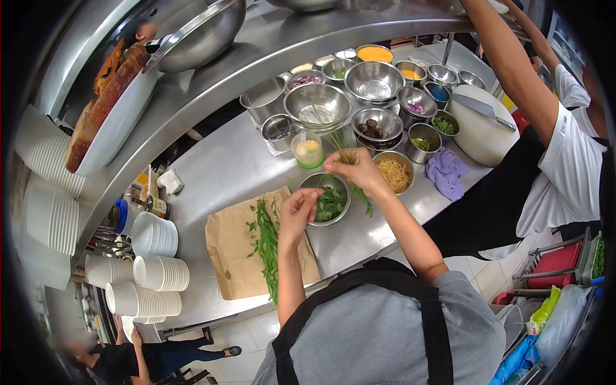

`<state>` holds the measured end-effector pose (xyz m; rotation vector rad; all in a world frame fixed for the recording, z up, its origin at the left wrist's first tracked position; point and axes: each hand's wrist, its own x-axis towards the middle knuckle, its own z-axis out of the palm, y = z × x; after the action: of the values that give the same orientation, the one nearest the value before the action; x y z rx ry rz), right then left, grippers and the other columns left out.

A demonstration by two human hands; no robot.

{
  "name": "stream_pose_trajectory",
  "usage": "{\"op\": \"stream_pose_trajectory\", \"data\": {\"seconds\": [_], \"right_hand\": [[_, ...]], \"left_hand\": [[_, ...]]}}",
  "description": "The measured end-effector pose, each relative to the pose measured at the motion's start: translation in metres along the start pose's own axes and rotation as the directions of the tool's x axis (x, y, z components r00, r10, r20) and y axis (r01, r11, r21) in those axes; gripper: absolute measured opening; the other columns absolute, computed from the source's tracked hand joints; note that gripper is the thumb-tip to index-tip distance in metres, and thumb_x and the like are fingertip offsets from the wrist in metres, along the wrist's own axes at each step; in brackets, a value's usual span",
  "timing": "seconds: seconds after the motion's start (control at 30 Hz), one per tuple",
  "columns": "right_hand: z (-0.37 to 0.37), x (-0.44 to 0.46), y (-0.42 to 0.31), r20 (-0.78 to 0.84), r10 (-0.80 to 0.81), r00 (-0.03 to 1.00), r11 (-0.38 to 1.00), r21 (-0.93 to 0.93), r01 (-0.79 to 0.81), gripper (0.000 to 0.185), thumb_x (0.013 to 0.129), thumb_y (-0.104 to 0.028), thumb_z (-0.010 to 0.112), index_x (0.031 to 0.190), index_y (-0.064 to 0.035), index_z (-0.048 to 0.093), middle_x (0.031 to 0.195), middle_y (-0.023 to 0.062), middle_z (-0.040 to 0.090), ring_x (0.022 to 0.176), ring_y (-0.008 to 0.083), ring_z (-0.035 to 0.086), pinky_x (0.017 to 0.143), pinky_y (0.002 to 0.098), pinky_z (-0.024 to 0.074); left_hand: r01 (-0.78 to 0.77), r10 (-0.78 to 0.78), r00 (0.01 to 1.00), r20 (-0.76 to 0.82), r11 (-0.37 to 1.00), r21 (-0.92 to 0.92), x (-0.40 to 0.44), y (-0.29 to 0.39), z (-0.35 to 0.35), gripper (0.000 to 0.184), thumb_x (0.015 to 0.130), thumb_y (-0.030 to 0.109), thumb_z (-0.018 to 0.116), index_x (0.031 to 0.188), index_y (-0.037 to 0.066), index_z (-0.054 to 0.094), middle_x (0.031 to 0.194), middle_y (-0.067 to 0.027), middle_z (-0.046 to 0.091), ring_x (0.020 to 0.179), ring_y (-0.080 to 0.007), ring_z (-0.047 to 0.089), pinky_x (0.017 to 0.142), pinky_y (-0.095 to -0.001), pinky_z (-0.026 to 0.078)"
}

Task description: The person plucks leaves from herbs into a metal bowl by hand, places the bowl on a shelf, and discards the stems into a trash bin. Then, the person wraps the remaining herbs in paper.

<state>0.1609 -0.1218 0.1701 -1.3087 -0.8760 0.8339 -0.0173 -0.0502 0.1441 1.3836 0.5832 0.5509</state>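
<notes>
My right hand point(360, 172) is closed around a bunch of leafy herb stems point(340, 142). The stems stick up past the fingers, and some leaves point(367, 204) hang below the hand. My left hand point(299, 210) is pinched at the left rim of a steel bowl point(347, 209). What its fingertips hold is too small to make out; a thin stem shows just above them. Picked green leaves point(330, 204) lie in the bowl, beneath both hands. To the left, more long leafy herb stalks point(264, 240) rest on a sheet of brown paper point(228, 256).
Behind the bowl stand a clear tub of yellowish bits point(308, 149), steel bowls point(317, 102) and a pan of yellow strips point(393, 172). A purple cloth point(446, 173) and a knife point(482, 111) on a white board point(475, 144) are at right, beside a co-worker's arm point(513, 58). Stacked white bowls point(144, 299) stand left.
</notes>
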Motion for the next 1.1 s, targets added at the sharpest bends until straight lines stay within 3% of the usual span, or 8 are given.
{"op": "stream_pose_trajectory", "data": {"seconds": [0.17,0.23,0.3,0.43,0.63,0.77,1.03,1.1], "right_hand": [[0.0,-0.007,0.072,-0.018,-0.156,0.988,0.896,-0.423,0.134,0.035,0.07,-0.016,0.072,0.103,-0.0079,0.066,0.083,0.0107,0.065,0.082,0.0233,0.062,0.077,0.0324,0.0453],[0.005,-0.009,0.082,0.088,-0.109,0.99,0.905,-0.403,0.136,0.037,0.069,-0.021,0.072,0.104,-0.0097,0.066,0.088,0.0127,0.065,0.087,0.027,0.061,0.08,0.0346,0.0444],[0.017,-0.005,0.099,0.256,-0.129,0.958,0.911,-0.351,0.216,0.035,0.07,-0.021,0.072,0.102,-0.0081,0.067,0.087,0.0129,0.066,0.085,0.025,0.062,0.079,0.0337,0.0451],[0.025,0.0,0.107,0.273,0.087,0.958,0.934,-0.358,0.017,0.021,0.074,-0.016,0.066,0.091,-0.004,0.068,0.077,0.0087,0.068,0.076,0.0187,0.064,0.073,0.0297,0.0472],[0.015,0.001,0.109,0.336,-0.042,0.941,0.932,-0.325,0.158,0.017,0.081,-0.017,0.057,0.082,-0.0042,0.068,0.07,0.0064,0.066,0.068,0.0179,0.063,0.068,0.0302,0.0469],[0.012,0.001,0.099,0.288,0.071,0.955,0.88,-0.469,0.075,0.019,0.083,-0.018,0.054,0.08,-0.0043,0.067,0.069,0.0059,0.064,0.069,0.0159,0.06,0.065,0.0292,0.0454],[0.02,0.004,0.099,0.239,0.114,0.964,0.797,-0.601,0.054,0.016,0.081,-0.02,0.058,0.081,-0.0067,0.067,0.071,0.0126,0.064,0.072,0.027,0.063,0.067,0.037,0.0466],[0.014,0.005,0.106,0.039,0.058,0.998,0.697,-0.717,-0.013,0.017,0.08,-0.022,0.059,0.083,-0.0074,0.067,0.075,0.0148,0.064,0.076,0.0304,0.062,0.069,0.0406,0.0465]], "left_hand": [[-0.053,0.203,0.966,-0.159,0.76,0.648,-0.002,-0.037,-0.021,0.011,0.082,0.011,0.06,0.083,0.002,0.066,0.059,-0.0027,0.057,0.052,-0.0096,0.05,0.05,-0.025,0.038],[-0.014,0.181,0.976,-0.123,0.613,0.79,-0.003,-0.032,-0.019,0.011,0.081,0.01,0.061,0.085,0.001,0.066,0.061,-0.0038,0.058,0.055,-0.0102,0.05,0.052,-0.0249,0.039],[-0.031,0.156,0.985,-0.078,0.594,0.804,0.002,-0.034,-0.021,0.01,0.079,0.008,0.061,0.085,0.002,0.066,0.063,-0.0064,0.059,0.055,-0.0122,0.051,0.053,-0.0261,0.04],[-0.146,0.239,0.971,-0.021,0.66,0.737,0.014,-0.047,-0.037,0.01,0.079,0.008,0.061,0.085,0.002,0.066,0.065,-0.0076,0.06,0.055,-0.0133,0.052,0.054,-0.0271,0.041],[-0.063,0.1,0.995,-0.009,0.693,0.718,0.014,-0.035,-0.053,0.008,0.08,0.005,0.059,0.084,0.001,0.065,0.067,-0.0092,0.062,0.059,-0.015,0.056,0.057,-0.0273,0.043],[-0.046,0.071,0.997,-0.009,0.738,0.673,0.007,-0.026,-0.057,0.01,0.081,0.012,0.063,0.08,0.003,0.067,0.053,0.0028,0.046,0.051,-0.0052,0.036,0.047,-0.0228,0.029],[0.034,-0.029,0.999,-0.019,0.757,0.653,-0.002,-0.033,-0.066,0.01,0.082,0.009,0.06,0.082,0.002,0.067,0.059,0.0013,0.053,0.054,-0.0057,0.041,0.051,-0.0226,0.033],[0.031,-0.015,0.999,-0.031,0.796,0.605,-0.006,-0.043,-0.076,0.01,0.082,0.007,0.059,0.083,0.001,0.067,0.063,0.0,0.058,0.056,-0.0059,0.045,0.052,-0.0222,0.036]]}}
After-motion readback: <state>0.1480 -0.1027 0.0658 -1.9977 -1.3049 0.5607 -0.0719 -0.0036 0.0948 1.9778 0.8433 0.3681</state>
